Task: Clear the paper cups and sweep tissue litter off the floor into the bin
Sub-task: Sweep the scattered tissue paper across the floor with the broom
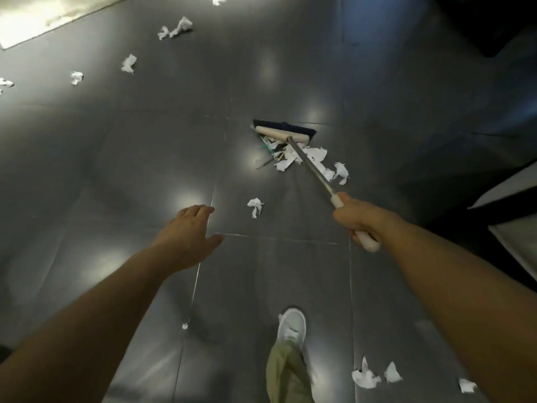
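Note:
My right hand point(359, 218) grips the cream handle of a broom whose metal shaft point(312, 167) runs forward to its cream and dark-bristled head point(283, 132) on the grey tiled floor. A heap of torn white tissue point(308, 159) lies on my side of the head, under the shaft. A single tissue scrap point(255, 206) lies nearer me. My left hand point(189, 232) hovers over the floor, fingers loosely spread, holding nothing. More tissue pieces are scattered at the far left point(129, 64) and by my right side point(366, 376). No paper cups or bin show.
My white shoe point(292, 327) and olive trouser leg stand on the tiles at bottom centre. Dark furniture point(494, 21) fills the top right, and a pale edged object point(511, 187) lies at the right. A bright patch of floor point(32, 18) glows at top left.

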Motion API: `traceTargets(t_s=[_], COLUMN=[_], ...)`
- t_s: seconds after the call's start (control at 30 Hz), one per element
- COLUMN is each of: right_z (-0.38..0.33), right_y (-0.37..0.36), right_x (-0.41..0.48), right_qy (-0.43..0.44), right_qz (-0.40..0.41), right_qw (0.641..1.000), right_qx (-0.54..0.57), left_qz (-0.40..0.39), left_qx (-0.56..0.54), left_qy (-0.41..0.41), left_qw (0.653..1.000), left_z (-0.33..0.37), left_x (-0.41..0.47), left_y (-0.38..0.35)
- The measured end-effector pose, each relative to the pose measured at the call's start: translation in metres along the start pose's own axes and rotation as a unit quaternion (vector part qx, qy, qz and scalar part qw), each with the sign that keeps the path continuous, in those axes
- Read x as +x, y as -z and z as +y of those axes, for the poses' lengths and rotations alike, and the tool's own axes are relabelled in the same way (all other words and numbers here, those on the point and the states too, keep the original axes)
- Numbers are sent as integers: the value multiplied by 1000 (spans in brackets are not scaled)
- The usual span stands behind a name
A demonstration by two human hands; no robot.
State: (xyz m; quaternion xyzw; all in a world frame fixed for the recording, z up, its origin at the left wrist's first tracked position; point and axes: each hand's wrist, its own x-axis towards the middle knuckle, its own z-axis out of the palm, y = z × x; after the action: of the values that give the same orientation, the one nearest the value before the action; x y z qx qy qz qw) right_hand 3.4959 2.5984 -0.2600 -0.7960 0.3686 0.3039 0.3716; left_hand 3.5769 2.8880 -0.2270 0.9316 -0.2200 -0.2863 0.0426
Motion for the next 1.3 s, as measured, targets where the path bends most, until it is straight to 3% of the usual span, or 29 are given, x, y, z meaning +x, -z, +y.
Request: traceTargets(t_s=[0.3, 0.47, 0.63, 0.97, 1.3], right_z=[127, 178, 212, 226, 250], right_y=[-113, -142, -137, -71, -37], right_x=[-157, -220, -259, -213, -147], right_qy=[-25, -18, -3, 35, 1], right_qz=[-17, -11, 46, 157, 110], right_qw=[1000, 999, 988, 969, 977], right_qx=[-6, 41, 148, 190, 181], left_qz=[-15, -25, -14, 35, 16], left_qx=[-4, -12, -5, -34, -66], left_qy=[0, -12, -25, 7, 69], left_qw=[1000, 1000, 1000, 999, 995], left_z=[16, 42, 66, 89, 81], left_x=[-148, -204, -230, -267, -293], left_y=[-74, -94, -107, -126, -191])
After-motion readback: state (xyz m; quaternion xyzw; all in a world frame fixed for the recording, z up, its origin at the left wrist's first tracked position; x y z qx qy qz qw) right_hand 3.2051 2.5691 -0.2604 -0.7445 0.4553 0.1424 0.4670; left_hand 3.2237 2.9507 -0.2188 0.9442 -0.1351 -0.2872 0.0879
